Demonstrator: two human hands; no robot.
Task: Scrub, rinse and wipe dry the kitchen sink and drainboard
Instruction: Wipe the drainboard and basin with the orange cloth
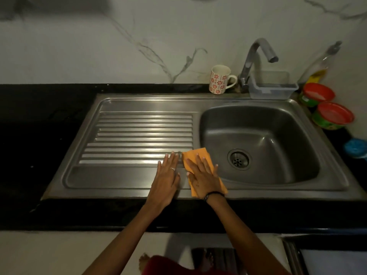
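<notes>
A steel sink unit fills the middle of the head view, with a ribbed drainboard [139,133] on the left and a deep basin [264,135] with a round drain [239,159] on the right. An orange cloth [195,153] lies flat on the strip between drainboard and basin, near the front rim. My right hand [201,177] presses flat on the cloth with straight, spread fingers. My left hand [166,175] rests flat on the bare steel just left of it, fingers straight, a ring on one finger.
A curved tap [256,56] stands behind the basin. Beside it are a flowered mug [219,79] and a clear plastic tub [272,85]. A dish-soap bottle [317,64], two red-lidded green tubs [333,116] and a blue scrubber [356,147] sit at the right. Black countertop [39,135] surrounds the sink.
</notes>
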